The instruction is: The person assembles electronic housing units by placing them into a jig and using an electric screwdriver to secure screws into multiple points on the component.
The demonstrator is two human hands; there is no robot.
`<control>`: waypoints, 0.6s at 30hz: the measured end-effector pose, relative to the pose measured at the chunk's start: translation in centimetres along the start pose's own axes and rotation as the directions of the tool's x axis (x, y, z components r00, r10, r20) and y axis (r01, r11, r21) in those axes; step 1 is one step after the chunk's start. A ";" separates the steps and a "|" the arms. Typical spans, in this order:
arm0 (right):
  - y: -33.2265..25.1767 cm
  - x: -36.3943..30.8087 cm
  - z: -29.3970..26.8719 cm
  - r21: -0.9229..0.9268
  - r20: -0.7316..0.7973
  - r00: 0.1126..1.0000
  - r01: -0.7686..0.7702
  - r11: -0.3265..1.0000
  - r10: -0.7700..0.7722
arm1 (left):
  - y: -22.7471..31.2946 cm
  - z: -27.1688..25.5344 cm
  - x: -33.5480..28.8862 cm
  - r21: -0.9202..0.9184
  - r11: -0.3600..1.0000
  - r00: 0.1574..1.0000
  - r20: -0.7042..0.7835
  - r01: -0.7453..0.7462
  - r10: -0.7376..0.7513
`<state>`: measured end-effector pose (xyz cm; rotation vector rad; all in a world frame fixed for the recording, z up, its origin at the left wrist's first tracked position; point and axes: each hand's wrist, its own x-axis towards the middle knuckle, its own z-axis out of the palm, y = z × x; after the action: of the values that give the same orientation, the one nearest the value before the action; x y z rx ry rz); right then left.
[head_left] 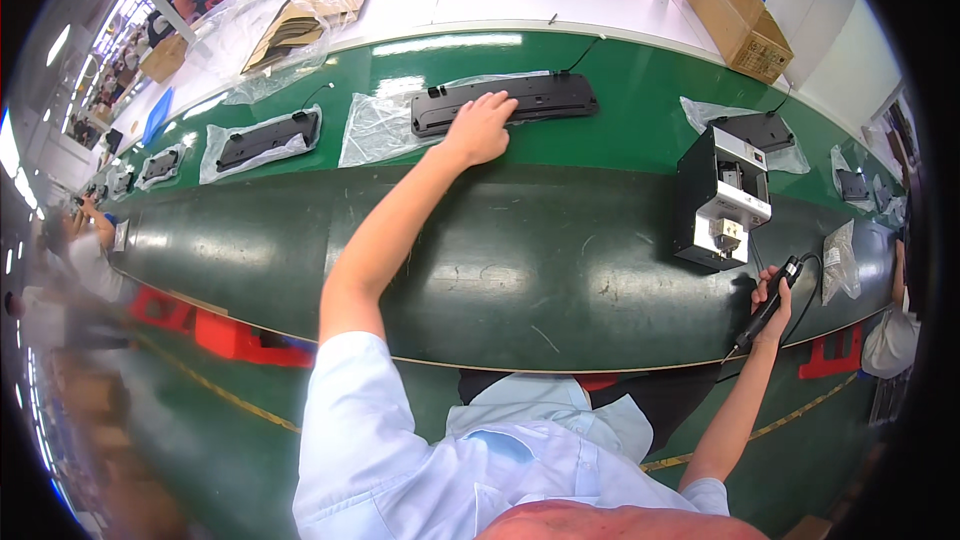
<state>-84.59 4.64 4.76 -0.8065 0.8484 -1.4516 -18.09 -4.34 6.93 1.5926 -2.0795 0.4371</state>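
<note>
Your dark bench [500,330] spans left to right, with a bright green strip [640,130] beyond it. On that strip lies the black panel [555,100], its long axis running crosswise, the right end slightly farther from you. Your left hand [482,130] is the nearer one, fingers laid over the panel's near middle (the thumb is hidden, so I can't tell whether it pinches the edge). The panel looks matt and ribbed, with small raised blocks along its far edge. Clear wrap [375,130] shows beneath and left of it. Your right hand [781,308] is closed round the driver [766,314], well apart: from there the panel lies left and beyond, while the tip points toward you. A thin lead [585,55] rises from the panel's far side.
</note>
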 end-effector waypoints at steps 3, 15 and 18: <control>-0.1 -0.4 -0.7 0.010 -0.019 1.000 0.003 1.000 -0.003 | -3.9 -4.8 -0.5 -0.091 0.994 0.993 0.108 0.063 -0.053; -0.4 0.3 0.3 -0.058 -0.042 0.999 -0.014 0.998 0.011 | -25.6 -14.2 -13.4 0.786 0.394 0.410 0.198 0.476 -0.891; -0.2 0.6 0.1 -0.042 0.006 1.000 -0.024 0.999 0.024 | -28.5 -13.4 -14.6 0.726 0.527 0.551 0.244 0.442 -0.798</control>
<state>-84.66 4.03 5.01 -0.8293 0.8833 -1.4134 14.73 6.74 8.94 3.0645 -1.4805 0.3728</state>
